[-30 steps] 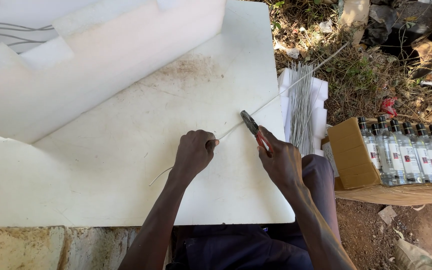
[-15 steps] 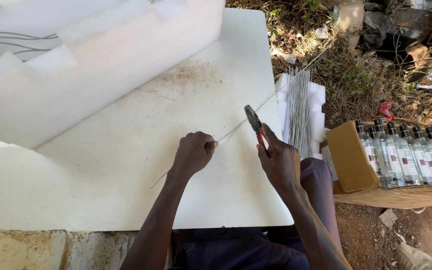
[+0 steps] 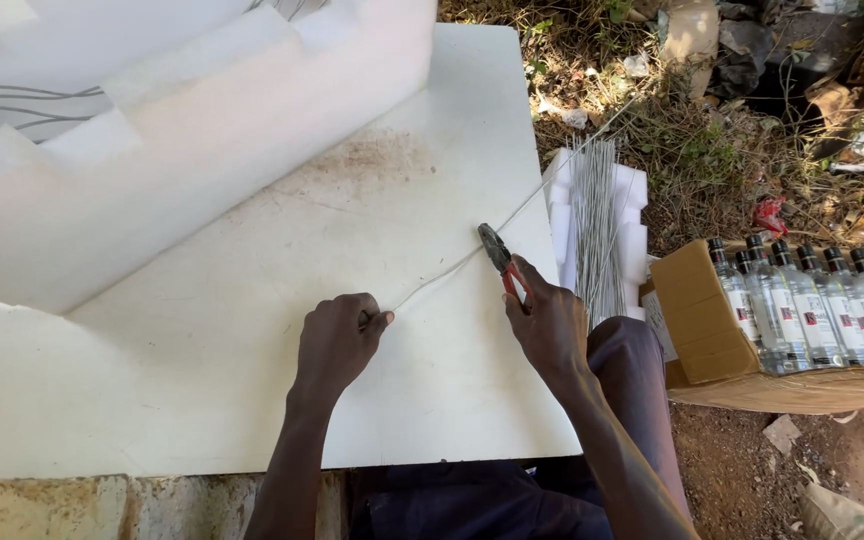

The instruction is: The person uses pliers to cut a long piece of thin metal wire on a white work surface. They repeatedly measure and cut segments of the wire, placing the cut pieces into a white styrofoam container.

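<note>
Pliers (image 3: pixel 499 256) on wire (image 3: pixel 442 272) — grip hidden

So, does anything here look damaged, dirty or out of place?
Mostly no. The white board has a brownish stain near its middle. The left hand pins the wire and the right hand holds pliers on it. Litter lies in the grass.

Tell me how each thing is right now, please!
Left hand: pinching the wire, resting on the white board.
Right hand: closed around the pliers' handles.
Pliers: jaws on the wire.
Wire: pulled straight between left hand and pliers.
White board: lying flat, stained.
Cut wires: bundled on a foam block.
Bottles: capped, upright in an open cardboard box.
</note>
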